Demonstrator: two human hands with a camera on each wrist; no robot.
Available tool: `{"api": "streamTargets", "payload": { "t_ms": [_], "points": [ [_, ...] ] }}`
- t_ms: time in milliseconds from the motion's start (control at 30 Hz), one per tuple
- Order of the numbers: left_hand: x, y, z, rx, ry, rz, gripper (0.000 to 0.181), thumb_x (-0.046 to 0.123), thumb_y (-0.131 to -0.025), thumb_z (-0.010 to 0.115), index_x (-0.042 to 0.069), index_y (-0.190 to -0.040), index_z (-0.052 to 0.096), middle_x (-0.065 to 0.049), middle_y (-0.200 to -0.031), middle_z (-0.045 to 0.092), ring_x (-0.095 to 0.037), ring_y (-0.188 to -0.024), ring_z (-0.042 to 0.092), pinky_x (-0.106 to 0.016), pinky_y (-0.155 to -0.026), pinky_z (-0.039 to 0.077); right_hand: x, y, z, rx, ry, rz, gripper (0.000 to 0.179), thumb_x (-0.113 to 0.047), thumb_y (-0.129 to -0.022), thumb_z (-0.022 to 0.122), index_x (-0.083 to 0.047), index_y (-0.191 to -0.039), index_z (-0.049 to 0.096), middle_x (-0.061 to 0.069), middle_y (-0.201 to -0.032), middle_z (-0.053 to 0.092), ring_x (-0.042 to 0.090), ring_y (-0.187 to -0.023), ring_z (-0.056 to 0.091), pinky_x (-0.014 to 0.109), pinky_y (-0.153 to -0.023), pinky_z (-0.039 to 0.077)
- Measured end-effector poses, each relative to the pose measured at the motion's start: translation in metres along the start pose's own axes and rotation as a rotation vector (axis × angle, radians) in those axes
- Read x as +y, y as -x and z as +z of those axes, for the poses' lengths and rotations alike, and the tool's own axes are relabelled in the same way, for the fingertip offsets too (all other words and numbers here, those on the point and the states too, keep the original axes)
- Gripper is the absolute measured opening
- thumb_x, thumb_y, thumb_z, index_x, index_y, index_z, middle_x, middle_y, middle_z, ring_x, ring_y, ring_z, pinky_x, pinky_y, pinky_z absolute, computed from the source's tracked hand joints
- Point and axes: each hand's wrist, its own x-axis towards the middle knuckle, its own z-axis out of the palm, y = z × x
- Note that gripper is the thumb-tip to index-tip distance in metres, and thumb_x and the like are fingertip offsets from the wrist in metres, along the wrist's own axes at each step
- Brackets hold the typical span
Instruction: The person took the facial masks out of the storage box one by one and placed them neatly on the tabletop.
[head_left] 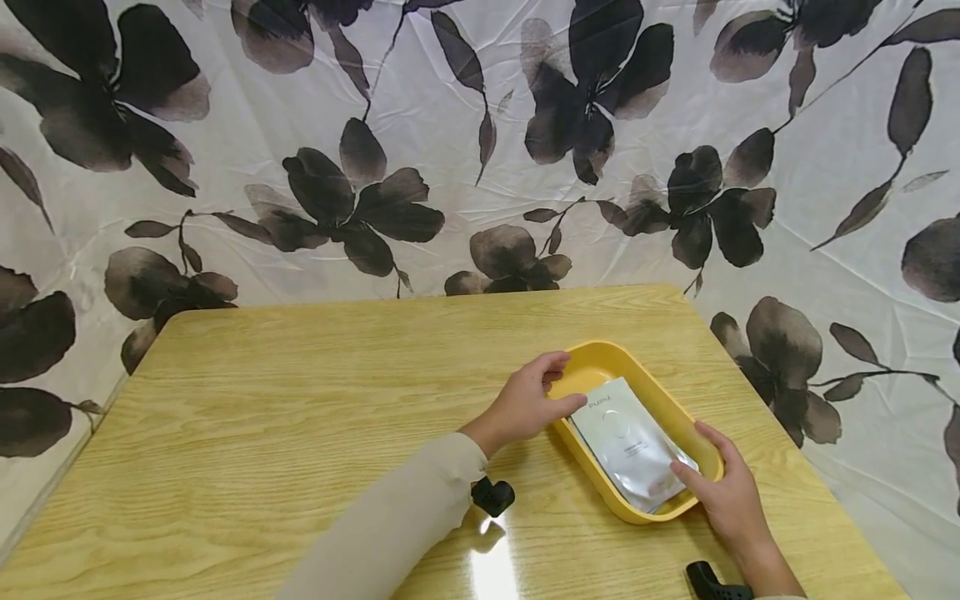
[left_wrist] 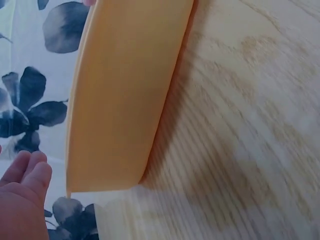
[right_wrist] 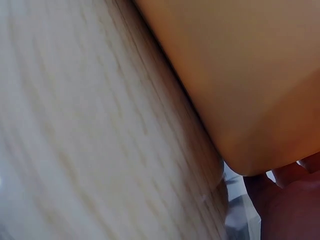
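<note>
A yellow plastic tray (head_left: 600, 497) stands on the table toward the right, set at a slant. Flat silver-white sachets (head_left: 630, 442) lie in it, the top one printed "PMPM". At the tray's far left corner is my left hand (head_left: 528, 400), its thumb reaching over the rim. The left wrist view shows the fingers (left_wrist: 32, 177) of that hand fairly straight and apart from the tray's wall (left_wrist: 125, 100). My right hand (head_left: 727, 496) grips the near right corner, thumb inside over the sachets and fingers outside. Part of the right hand (right_wrist: 290, 205) shows against the tray's end in the right wrist view.
The wood-grain table (head_left: 300, 400) extends left of the tray. Behind it and along the right side hangs a white cloth (head_left: 465, 125) with dark flowers. Black wrist devices (head_left: 492, 497) show at both wrists.
</note>
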Motion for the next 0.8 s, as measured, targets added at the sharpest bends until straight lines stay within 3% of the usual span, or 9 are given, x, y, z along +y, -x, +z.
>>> {"api": "streamTargets", "payload": {
  "t_ms": [167,500,800],
  "points": [
    [0.003,-0.005,0.009,-0.040,0.000,-0.005,0.070,0.028,-0.092,0.075,0.006,-0.150,0.042,-0.011,-0.146,0.050,-0.022,-0.131,0.050,-0.031,-0.108,0.040,0.002,0.001,0.000,-0.002,-0.036,-0.012,0.072,-0.013,-0.094,0.072,0.004,-0.151,0.031,0.029,-0.139,0.042,-0.010,-0.098,0.051,0.013,-0.074,0.051],
    [0.005,-0.014,0.019,-0.059,-0.176,-0.022,0.062,0.015,-0.091,0.077,0.007,-0.146,0.048,-0.011,-0.143,0.052,-0.023,-0.129,0.052,-0.032,-0.105,0.043,0.002,0.002,0.002,-0.008,-0.083,-0.015,0.071,-0.009,-0.094,0.071,0.005,-0.150,0.030,0.031,-0.138,0.042,-0.009,-0.099,0.053,0.015,-0.074,0.053],
    [0.004,-0.021,0.023,-0.081,-0.227,-0.042,0.064,0.018,-0.090,0.078,0.007,-0.146,0.048,-0.009,-0.143,0.052,-0.024,-0.130,0.052,-0.032,-0.103,0.045,0.003,0.001,0.002,0.010,-0.086,-0.013,0.070,-0.008,-0.093,0.072,0.005,-0.149,0.032,0.030,-0.139,0.042,-0.010,-0.099,0.053,0.014,-0.075,0.052]
  ]
}}
